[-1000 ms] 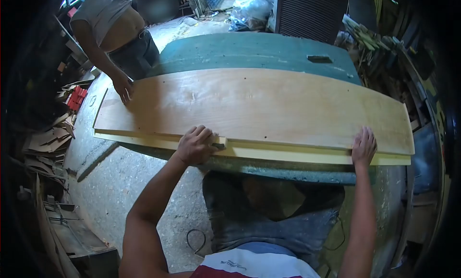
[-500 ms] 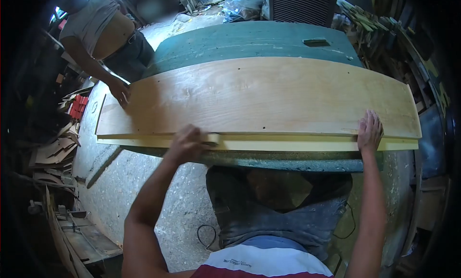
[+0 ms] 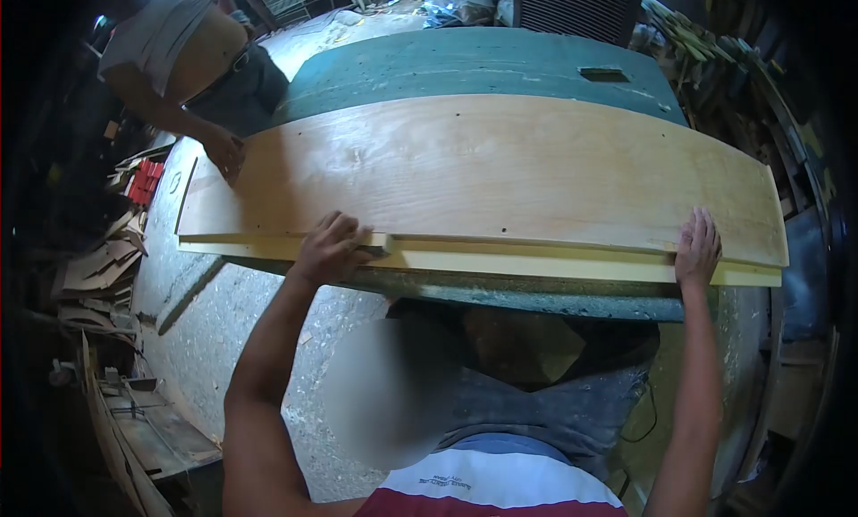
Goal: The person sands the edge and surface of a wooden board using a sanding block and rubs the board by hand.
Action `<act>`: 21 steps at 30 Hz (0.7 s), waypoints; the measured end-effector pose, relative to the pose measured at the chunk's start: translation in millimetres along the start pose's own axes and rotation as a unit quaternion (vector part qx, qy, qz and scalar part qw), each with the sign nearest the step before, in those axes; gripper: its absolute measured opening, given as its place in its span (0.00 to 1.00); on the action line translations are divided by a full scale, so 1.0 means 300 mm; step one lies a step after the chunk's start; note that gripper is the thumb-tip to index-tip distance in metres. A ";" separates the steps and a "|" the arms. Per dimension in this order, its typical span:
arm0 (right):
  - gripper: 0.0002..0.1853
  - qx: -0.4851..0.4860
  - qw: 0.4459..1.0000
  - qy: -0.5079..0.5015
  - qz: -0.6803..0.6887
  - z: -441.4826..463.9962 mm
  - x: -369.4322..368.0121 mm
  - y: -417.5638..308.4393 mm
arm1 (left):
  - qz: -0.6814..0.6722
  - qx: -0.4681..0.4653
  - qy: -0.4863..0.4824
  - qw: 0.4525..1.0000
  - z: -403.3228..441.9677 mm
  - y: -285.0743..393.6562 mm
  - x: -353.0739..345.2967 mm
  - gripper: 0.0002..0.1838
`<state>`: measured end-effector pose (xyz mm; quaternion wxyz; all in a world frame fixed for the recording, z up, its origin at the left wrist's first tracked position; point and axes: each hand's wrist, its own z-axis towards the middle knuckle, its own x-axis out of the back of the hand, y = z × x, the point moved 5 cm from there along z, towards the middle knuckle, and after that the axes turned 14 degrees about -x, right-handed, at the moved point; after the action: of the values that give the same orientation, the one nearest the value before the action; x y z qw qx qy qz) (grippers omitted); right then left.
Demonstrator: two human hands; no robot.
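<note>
A long pale plywood panel (image 3: 465, 173) with a curved far edge lies flat, with dark screw holes near its edges. Along its near side runs a light yellowish strip (image 3: 536, 263), a step lower than the panel's face. My left hand (image 3: 331, 247) is closed around a small pale block (image 3: 380, 243) resting at that near edge, left of the middle. What the block's underside touches is hidden. Toward the right end my right hand (image 3: 698, 247) lies flat over the edge, fingers stretched onto the panel and holding nothing.
Under the panel stands a green worktable (image 3: 483, 66) with a rectangular slot (image 3: 604, 75). A co-worker's hand (image 3: 223, 151) touches the panel's left end. Wood offcuts (image 3: 103, 267) are piled at left, and wood strips (image 3: 688, 34) lean at back right.
My left hand and the block have slid a little to the left along the near edge. My right hand keeps its place on the panel. The view has shifted slightly.
</note>
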<state>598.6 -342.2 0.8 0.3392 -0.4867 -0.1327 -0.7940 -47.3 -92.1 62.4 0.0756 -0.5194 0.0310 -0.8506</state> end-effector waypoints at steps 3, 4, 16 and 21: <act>0.27 -0.006 1.000 0.004 -0.006 -0.008 0.011 -0.014 | 0.006 0.018 -0.029 0.999 0.010 0.008 -0.011 0.28; 0.27 -0.012 1.000 0.006 0.002 -0.009 0.016 -0.019 | 0.011 0.016 -0.036 0.999 0.026 0.015 -0.011 0.28; 0.25 0.008 0.999 0.031 0.029 -0.021 0.005 -0.024 | -0.049 -0.004 -0.040 0.998 0.169 0.085 -0.051 0.26; 0.24 -0.012 0.999 0.044 0.025 -0.026 0.085 -0.076 | -0.044 -0.002 -0.034 0.998 0.173 0.094 -0.089 0.28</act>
<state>570.6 -340.0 21.6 0.3582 -0.4587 -0.0961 -0.8075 13.5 -114.4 59.0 0.0375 -0.5491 0.0074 -0.8349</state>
